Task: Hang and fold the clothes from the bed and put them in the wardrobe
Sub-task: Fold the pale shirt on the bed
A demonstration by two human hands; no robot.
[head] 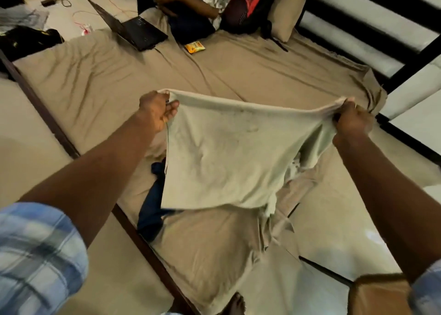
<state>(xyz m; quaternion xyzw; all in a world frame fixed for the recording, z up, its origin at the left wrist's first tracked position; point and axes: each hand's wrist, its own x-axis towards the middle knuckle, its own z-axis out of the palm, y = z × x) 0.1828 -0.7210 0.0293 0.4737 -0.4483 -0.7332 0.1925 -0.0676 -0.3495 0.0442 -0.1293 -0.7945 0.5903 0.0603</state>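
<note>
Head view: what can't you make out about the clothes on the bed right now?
In the head view:
Dark blue garment: mostly hidden behind the pale green cloth; type unclear.
Black item: blurred, cut off by the left edge.
Wardrobe: out of frame.

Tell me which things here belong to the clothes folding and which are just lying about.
Part of the job: pale green garment stretched between left hand and right hand; dark blue garment on the bed.
Just lying about: open laptop, orange packet, black charger, pillow.
</note>
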